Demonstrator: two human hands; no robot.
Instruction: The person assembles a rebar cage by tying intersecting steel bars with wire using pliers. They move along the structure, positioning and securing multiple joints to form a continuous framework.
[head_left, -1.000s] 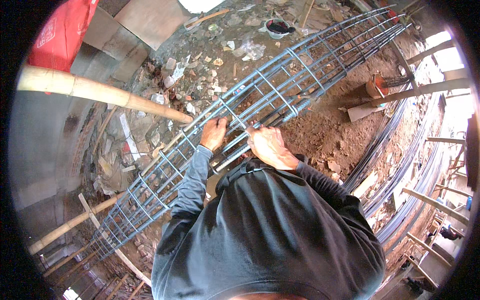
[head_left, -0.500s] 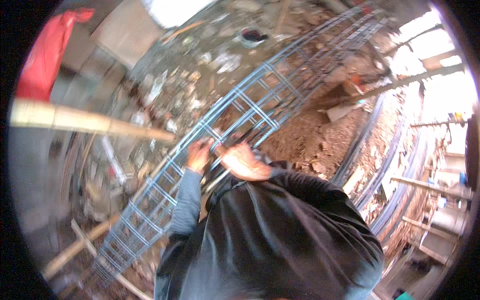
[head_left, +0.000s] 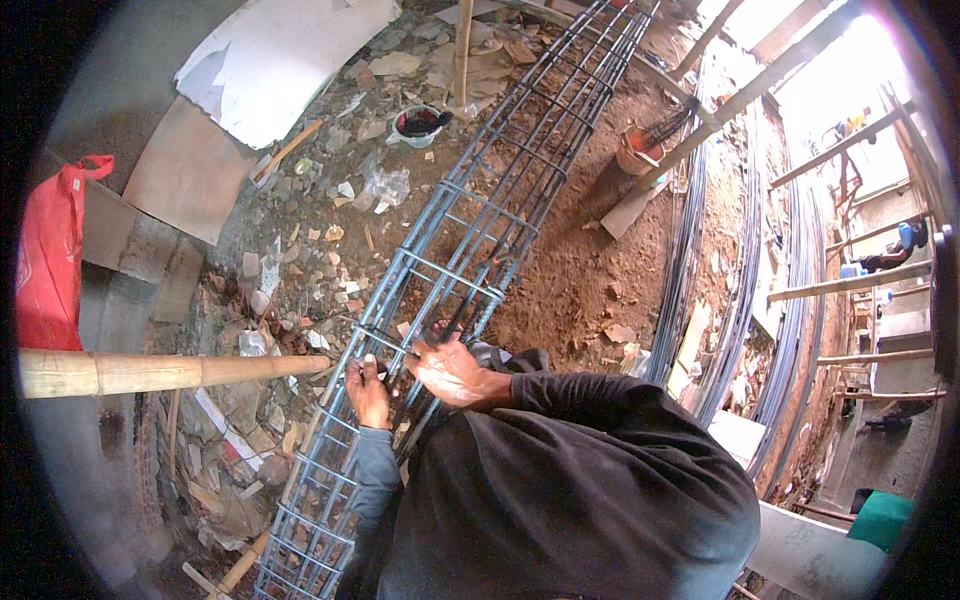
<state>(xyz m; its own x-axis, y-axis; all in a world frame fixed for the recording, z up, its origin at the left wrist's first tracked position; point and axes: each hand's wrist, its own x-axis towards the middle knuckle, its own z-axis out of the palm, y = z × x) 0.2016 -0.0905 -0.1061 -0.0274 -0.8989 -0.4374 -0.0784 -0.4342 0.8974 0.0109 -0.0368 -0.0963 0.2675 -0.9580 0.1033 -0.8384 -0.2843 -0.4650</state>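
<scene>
A long cage of steel rebar [head_left: 470, 225], with square stirrups across its lengthwise bars, runs diagonally from the lower left to the far top. My left hand [head_left: 369, 398] is closed round a bar at the cage's left side, its fingertips beside a stirrup. Over the cage's near right side, my right hand [head_left: 458, 376] is bent with its fingers curled in among the bars. Something dark shows by those fingers, but I cannot make out what they hold. Both hands are close together, just in front of my dark shirt.
A bamboo pole [head_left: 170, 372] reaches in from the left, its end near the cage. Rubble and a small bucket [head_left: 418, 126] lie beyond. An orange bucket [head_left: 638, 150] stands by a wooden post right of the cage. Bundles of long bars [head_left: 686, 250] lie farther right.
My view has turned, so the cage now runs more steeply up the picture. Both hands stay at the cage, close together. The earlier picture is blurred.
</scene>
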